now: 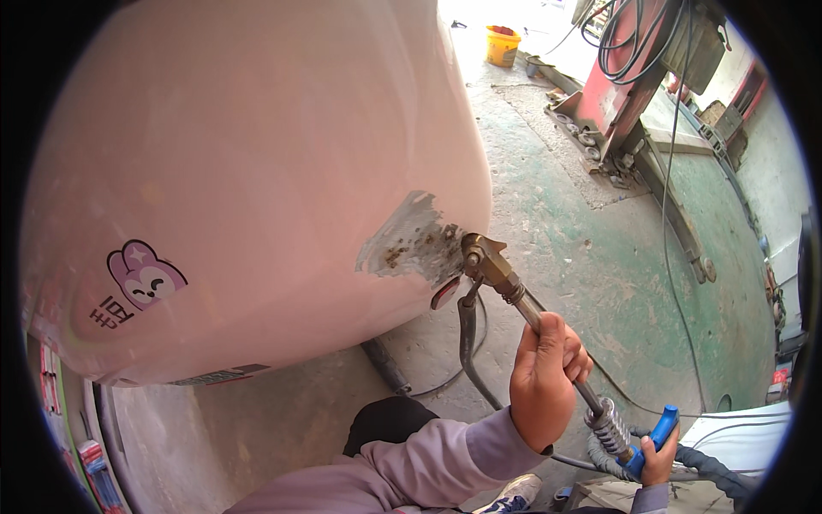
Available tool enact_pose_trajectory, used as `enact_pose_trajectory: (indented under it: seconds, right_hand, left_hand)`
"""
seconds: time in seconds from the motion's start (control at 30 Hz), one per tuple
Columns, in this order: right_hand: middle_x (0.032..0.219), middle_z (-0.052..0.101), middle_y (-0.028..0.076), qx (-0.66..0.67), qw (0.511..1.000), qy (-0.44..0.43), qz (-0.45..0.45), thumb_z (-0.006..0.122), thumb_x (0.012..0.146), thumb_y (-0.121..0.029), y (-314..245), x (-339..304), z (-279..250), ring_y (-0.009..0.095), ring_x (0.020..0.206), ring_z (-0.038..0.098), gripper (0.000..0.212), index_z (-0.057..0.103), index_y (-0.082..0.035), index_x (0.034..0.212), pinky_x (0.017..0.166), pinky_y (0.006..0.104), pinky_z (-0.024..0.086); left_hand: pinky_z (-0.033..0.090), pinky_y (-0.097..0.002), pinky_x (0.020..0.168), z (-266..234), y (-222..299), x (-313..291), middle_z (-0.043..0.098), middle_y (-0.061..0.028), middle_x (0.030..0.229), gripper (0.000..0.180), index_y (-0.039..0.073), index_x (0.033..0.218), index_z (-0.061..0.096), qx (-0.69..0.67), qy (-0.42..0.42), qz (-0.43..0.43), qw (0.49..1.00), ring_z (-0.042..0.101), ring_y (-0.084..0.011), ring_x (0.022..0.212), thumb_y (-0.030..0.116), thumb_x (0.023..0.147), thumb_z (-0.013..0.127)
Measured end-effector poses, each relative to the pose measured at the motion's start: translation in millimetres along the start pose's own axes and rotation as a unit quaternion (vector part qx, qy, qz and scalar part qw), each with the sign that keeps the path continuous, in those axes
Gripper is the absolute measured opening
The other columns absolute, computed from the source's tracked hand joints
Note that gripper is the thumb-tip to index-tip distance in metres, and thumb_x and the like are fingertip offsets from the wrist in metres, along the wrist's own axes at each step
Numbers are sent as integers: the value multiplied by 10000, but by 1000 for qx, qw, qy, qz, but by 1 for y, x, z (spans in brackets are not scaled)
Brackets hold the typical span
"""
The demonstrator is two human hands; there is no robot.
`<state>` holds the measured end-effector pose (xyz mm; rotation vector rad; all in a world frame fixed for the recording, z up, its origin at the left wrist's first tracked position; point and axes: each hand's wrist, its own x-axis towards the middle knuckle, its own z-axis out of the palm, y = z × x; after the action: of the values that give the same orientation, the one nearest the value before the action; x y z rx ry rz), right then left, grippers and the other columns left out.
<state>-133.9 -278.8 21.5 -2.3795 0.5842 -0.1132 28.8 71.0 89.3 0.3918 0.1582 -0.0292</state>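
A long metal dent puller runs from a pink car body panel down to the lower right. Its brass-coloured head meets the right edge of a bare grey metal patch with brown burn marks; I cannot tell whether the tip touches. My left hand is wrapped round the shaft below the head. Farther down, past a coiled spring, my right hand grips the blue handle. A black cable hangs from the brass head.
A rabbit-like cartoon sticker is on the panel's left. A black hose lies under the car. Behind, a red lift post has coiled cables and a low arm across the green floor. A yellow bucket stands far back.
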Motion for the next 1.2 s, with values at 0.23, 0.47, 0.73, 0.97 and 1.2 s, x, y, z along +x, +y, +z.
enact_pose_trajectory:
  seconds: [0.23, 0.47, 0.73, 0.97, 1.2]
  right_hand:
    - [1468, 358, 267, 0, 1000, 5, -3, 681, 775, -399, -7, -1, 2, 337, 1355, 375, 990, 219, 118, 1481, 1135, 375, 263]
    - [1467, 358, 270, -3, 1000, 8, -11, 676, 779, -388, -10, -2, 1, 336, 1356, 374, 982, 215, 119, 1483, 1134, 377, 263]
    - [1456, 373, 263, -3, 1000, 29, -9, 681, 784, -388, -13, -6, -1, 321, 1321, 408, 977, 219, 113, 1485, 1112, 361, 291]
    - [1419, 415, 256, 8, 999, 43, -25, 685, 794, -388, -27, -11, -10, 309, 1265, 456, 966, 226, 109, 1483, 1078, 358, 332]
    - [1425, 409, 283, -12, 999, 44, -26, 690, 798, -396, -25, -12, -16, 339, 1296, 439, 981, 212, 122, 1481, 1090, 373, 322]
  left_hand:
    - [377, -297, 629, 1, 3, -2, 375, 7, 738, 326, 124, 895, 409, -7, 2, -3, 1000, 365, -115, 628, 402, 1064, 385]
    - [377, -297, 628, -1, 5, -3, 375, 8, 737, 316, 126, 904, 413, -12, 0, -1, 1000, 367, -116, 626, 395, 1066, 381]
    - [383, -312, 620, -2, 8, -3, 376, 3, 731, 322, 127, 895, 417, -18, -9, -12, 1000, 373, -124, 618, 403, 1060, 396]
    - [396, -337, 614, -3, 10, -5, 380, -6, 714, 334, 129, 864, 430, -30, -22, -23, 999, 395, -145, 614, 405, 1050, 423]
    - [448, -361, 704, -15, -4, -1, 494, -44, 761, 322, 107, 893, 470, -53, -62, 41, 996, 497, -176, 702, 379, 1054, 409]
